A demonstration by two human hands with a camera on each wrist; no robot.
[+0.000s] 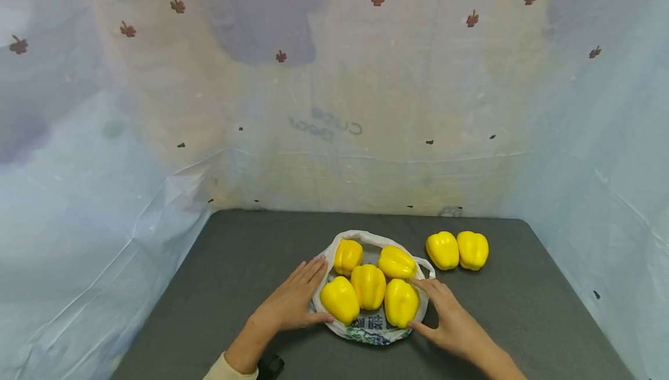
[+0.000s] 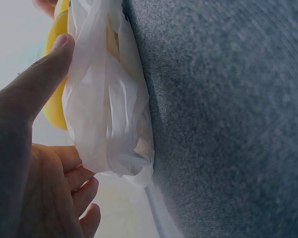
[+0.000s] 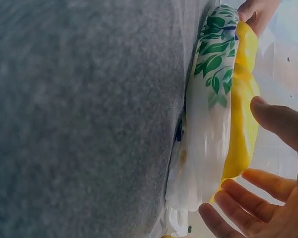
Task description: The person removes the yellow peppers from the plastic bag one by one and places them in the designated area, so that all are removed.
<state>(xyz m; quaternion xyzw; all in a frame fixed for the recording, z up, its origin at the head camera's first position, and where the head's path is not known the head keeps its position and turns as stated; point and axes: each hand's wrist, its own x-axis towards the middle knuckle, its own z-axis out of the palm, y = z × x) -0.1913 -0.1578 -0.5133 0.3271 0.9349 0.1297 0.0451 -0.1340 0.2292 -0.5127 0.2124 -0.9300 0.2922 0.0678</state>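
Observation:
A white plastic bag [image 1: 356, 235] with green leaf print and dark lettering lies on the table, its mouth spread wide. Several yellow bell peppers [image 1: 369, 287] sit inside it. My left hand [image 1: 292, 300] rests against the bag's left rim, thumb and fingers spread apart. On the opposite side, my right hand [image 1: 444, 315] is at the right rim, its thumb and fingertips beside the nearest pepper [image 1: 401, 303]. In the right wrist view those fingers [image 3: 253, 201] are loosely spread; whether they touch the pepper is hard to tell.
Two more yellow bell peppers [image 1: 457, 250] stand side by side on the dark grey table [image 1: 251, 252], behind and right of the bag. A bag handle loop [image 1: 430, 267] sticks out toward them. Pale printed sheeting [image 1: 366, 107] hangs around the table.

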